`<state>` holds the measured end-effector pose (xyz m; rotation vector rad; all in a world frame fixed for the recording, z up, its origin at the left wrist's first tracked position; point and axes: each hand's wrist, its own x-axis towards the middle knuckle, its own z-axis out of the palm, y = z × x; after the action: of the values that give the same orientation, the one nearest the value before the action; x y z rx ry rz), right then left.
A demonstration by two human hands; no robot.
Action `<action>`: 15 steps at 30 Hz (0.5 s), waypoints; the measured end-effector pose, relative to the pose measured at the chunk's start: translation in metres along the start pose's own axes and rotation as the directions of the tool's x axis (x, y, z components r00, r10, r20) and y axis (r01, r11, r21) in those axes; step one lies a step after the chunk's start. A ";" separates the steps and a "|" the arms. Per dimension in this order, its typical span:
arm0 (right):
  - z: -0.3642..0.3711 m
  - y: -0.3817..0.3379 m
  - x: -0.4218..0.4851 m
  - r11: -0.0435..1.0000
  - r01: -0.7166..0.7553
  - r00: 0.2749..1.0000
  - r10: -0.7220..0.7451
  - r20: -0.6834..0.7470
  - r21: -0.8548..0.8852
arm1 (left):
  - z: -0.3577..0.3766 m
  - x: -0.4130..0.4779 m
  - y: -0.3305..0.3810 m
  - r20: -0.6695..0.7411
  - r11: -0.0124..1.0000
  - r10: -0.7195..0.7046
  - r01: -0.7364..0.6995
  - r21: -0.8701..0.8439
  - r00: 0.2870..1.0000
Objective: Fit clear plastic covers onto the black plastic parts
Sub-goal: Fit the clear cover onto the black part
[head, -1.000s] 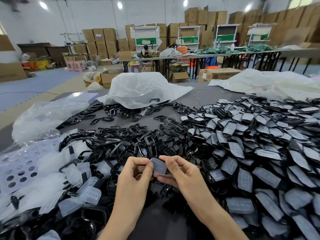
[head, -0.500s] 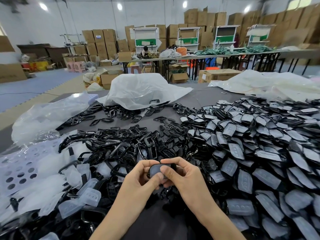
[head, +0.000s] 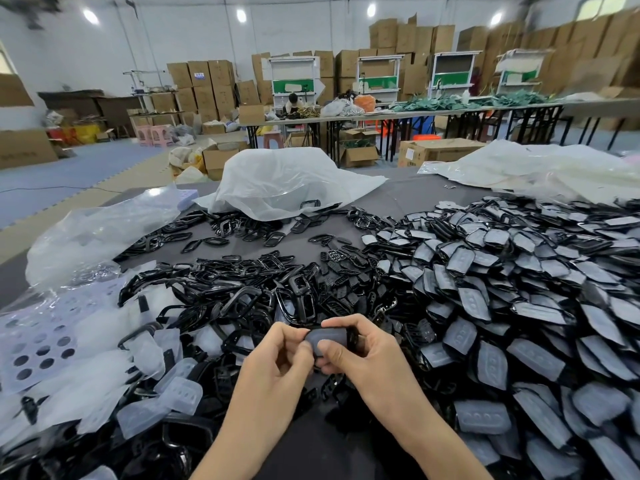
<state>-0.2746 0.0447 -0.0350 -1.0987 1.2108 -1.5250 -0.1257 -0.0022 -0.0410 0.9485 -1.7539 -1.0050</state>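
Both grips pinch one black part [head: 350,336] with its clear cover [head: 325,340], low over the counter [head: 408,202].

My left grip [head: 277,355] and right grip [head: 360,355] curl round that part, thumbs pressing the cover on its face. Right of it, covered pieces [head: 519,289] heap close. Left of it lie loose covers [head: 180,393], and just beyond it is a tangle of bare frames [head: 242,292]. Open counter shows only far beyond it, beside a white bag [head: 284,181] with frames spilling from its mouth.
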 end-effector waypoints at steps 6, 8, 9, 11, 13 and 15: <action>0.001 0.000 0.001 0.992 -0.012 1.000 0.014 -0.014 0.122 | 0.009 -0.004 0.003 -0.058 0.999 0.032 -0.034 -0.027 0.998; 0.000 0.001 0.001 0.992 -0.012 1.000 0.013 -0.004 0.123 | 0.009 -0.004 0.004 -0.054 0.998 0.024 -0.027 -0.049 0.998; 0.000 0.000 0.001 0.992 -0.014 1.000 0.014 0.002 0.128 | 0.008 -0.004 0.005 -0.055 0.998 0.024 -0.027 -0.052 0.998; 0.000 0.000 0.002 0.986 -0.027 1.000 0.024 0.016 0.165 | 0.007 -0.003 0.007 -0.057 0.998 0.031 -0.034 -0.053 0.998; 0.001 0.000 0.003 0.975 -0.051 0.999 0.046 0.029 0.217 | 0.006 -0.003 0.008 -0.061 0.998 0.038 -0.041 -0.057 0.997; 0.002 0.001 0.004 0.966 -0.079 0.997 0.071 0.040 0.245 | 0.005 -0.003 0.008 -0.063 0.998 0.034 -0.038 -0.057 0.997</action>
<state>-0.2737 0.0406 -0.0349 -0.8989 0.9994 -1.5473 -0.1307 0.0045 -0.0363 0.8991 -1.6766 -0.9879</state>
